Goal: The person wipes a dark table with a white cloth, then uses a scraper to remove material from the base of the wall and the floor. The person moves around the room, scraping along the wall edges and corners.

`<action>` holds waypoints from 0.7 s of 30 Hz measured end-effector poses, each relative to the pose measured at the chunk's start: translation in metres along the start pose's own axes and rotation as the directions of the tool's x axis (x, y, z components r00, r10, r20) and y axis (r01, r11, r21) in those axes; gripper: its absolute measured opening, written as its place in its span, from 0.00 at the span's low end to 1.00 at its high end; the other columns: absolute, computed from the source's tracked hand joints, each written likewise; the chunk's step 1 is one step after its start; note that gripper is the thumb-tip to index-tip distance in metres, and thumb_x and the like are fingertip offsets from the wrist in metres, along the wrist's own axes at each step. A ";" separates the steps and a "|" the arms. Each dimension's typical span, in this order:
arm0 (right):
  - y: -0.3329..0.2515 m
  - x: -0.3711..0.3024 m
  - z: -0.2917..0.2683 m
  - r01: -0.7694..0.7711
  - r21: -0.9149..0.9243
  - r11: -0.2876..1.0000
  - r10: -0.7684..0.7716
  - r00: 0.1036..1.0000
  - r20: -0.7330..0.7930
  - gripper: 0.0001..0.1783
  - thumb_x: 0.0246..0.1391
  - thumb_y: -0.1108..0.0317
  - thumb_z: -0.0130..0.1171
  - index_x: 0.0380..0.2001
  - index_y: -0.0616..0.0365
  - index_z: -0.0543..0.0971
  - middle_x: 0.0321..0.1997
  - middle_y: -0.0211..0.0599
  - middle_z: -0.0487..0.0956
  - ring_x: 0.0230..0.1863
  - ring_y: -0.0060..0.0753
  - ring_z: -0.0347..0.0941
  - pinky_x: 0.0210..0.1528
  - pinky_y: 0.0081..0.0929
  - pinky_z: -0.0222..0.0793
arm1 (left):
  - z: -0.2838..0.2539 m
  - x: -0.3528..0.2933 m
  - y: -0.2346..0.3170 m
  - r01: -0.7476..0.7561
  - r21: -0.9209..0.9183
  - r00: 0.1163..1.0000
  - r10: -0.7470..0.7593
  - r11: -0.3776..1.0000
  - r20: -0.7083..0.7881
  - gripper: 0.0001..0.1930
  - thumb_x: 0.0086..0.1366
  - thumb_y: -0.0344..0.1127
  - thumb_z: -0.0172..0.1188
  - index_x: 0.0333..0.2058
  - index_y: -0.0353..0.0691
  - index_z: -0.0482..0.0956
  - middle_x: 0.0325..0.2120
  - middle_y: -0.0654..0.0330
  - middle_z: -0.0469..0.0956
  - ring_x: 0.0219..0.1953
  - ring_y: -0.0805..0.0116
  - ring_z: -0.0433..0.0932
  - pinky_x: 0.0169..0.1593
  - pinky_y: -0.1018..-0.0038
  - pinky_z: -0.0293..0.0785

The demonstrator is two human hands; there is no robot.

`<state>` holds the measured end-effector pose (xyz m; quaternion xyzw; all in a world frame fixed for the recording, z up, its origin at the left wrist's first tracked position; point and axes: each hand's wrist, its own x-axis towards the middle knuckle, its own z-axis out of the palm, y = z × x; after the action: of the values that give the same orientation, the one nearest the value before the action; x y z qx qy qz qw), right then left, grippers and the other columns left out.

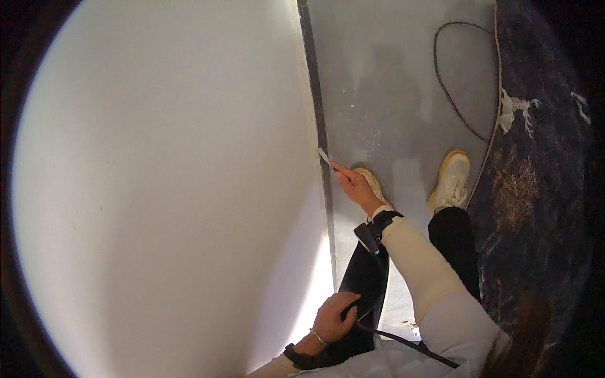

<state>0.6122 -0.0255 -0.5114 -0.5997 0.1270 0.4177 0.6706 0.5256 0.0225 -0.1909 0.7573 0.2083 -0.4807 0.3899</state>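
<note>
My right hand [353, 184] reaches down toward the foot of a white wall [170, 189] and grips a small flat putty knife [324, 155]. The blade tip touches the wall near the grey baseboard strip [321, 126]. My left hand [335, 315] rests closed on my left thigh in black trousers [368, 277], with a thin bracelet and a dark strap at the wrist. A black band sits on my right wrist over a cream sleeve.
Grey floor [391, 75] runs beside the wall. My two cream shoes [452, 179] stand on it. A black cable loop [450, 94] lies farther off. A dark patterned covering with white plaster splashes [535, 157] borders the floor on the right.
</note>
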 end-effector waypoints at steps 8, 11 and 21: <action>-0.029 0.015 -0.019 -0.003 -0.076 0.997 0.005 1.000 0.025 0.20 0.60 0.65 0.46 0.55 0.52 0.69 0.26 0.20 0.67 0.26 0.15 0.58 0.30 0.13 0.58 | -0.007 0.005 0.007 -0.009 -0.012 0.998 0.008 1.000 -0.060 0.14 0.54 0.29 0.55 0.42 0.40 0.76 0.40 0.51 0.76 0.43 0.54 0.75 0.48 0.65 0.71; -0.034 0.018 -0.017 0.052 0.014 0.999 -0.052 0.999 -0.018 0.19 0.60 0.65 0.46 0.54 0.52 0.69 0.28 0.20 0.68 0.27 0.16 0.59 0.32 0.14 0.60 | -0.007 0.010 0.011 -0.012 -0.014 0.996 0.011 1.000 -0.084 0.14 0.54 0.29 0.55 0.42 0.40 0.76 0.39 0.51 0.76 0.43 0.54 0.75 0.48 0.66 0.71; -0.027 0.034 -0.021 0.242 -0.110 0.964 -0.254 0.961 -0.111 0.19 0.60 0.64 0.46 0.54 0.51 0.71 0.22 0.18 0.64 0.23 0.12 0.56 0.26 0.14 0.57 | -0.016 0.016 0.023 -0.022 0.011 0.993 0.023 1.000 -0.118 0.13 0.54 0.30 0.56 0.41 0.40 0.77 0.38 0.51 0.77 0.41 0.54 0.75 0.47 0.66 0.72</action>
<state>0.6590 -0.0294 -0.5208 -0.6672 0.0723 0.2979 0.6789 0.5573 0.0206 -0.1921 0.7885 0.2201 -0.4316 0.3787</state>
